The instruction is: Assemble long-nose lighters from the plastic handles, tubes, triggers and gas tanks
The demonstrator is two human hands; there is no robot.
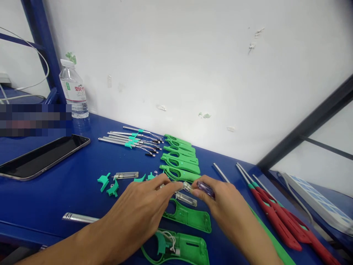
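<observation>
My right hand is closed around a purple see-through lighter fuel tank, its clear end pointing left. The fingers of my left hand are pressed together close to that clear end; what they pinch, if anything, is hidden. Just below the fingertips lies a clear fuel tank. Nearer to me are an open green lighter half-shell and another half-shell holding a teal trigger and white wires. Left of my hands lie teal triggers and another clear tank.
Metal lighter tubes with wires and several green half-shells lie toward the wall. Red long lighters are at right. A phone and a water bottle stand left on the blue table.
</observation>
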